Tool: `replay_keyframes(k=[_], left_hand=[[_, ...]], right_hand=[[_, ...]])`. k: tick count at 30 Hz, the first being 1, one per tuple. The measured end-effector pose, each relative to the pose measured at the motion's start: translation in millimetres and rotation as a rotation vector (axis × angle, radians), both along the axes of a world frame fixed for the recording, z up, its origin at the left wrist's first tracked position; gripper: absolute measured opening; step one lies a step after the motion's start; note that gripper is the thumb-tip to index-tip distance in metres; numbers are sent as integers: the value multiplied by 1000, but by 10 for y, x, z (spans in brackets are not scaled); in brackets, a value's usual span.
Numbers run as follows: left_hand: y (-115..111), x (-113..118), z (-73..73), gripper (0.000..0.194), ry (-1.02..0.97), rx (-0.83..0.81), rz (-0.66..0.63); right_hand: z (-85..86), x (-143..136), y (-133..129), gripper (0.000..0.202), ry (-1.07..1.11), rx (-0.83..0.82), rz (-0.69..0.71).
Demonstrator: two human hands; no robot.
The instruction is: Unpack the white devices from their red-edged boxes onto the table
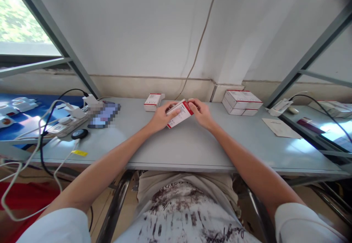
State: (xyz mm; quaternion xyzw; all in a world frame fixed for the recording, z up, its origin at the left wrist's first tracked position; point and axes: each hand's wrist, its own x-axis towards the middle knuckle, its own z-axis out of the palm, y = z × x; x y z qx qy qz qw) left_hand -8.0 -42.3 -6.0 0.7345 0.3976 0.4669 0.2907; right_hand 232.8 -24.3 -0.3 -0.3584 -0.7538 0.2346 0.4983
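Observation:
A white cardboard box with red ends and small print (180,115) is held tilted above the middle of the grey table. My left hand (162,116) wraps around its left side, thumb lying across the printed face. At the upper right corner of the box, my right hand (201,111) grips the red end between thumb and fingers. Just left of my left hand, a similar small box (153,102) rests on the table with a flap sticking out at its right side. The far side of the held box is hidden.
Stacked white-and-red boxes (242,103) stand at the back right, near a flat paper or envelope (282,128). On the left lie a phone (104,114), a power strip with chargers (66,124), cables and a black round device (79,133). Metal frame posts (79,74) rise at both sides.

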Motion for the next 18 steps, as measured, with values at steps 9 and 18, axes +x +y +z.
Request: replay_keyframes(k=[9,18], left_hand=[[-63,15,80,58,-8,-51,-12],[-86,7,81,61,44,-33,7]], right_hand=[[-14,-5,32,54,-44,-18,-30],[-56,47,171,51,81,-5,-293]])
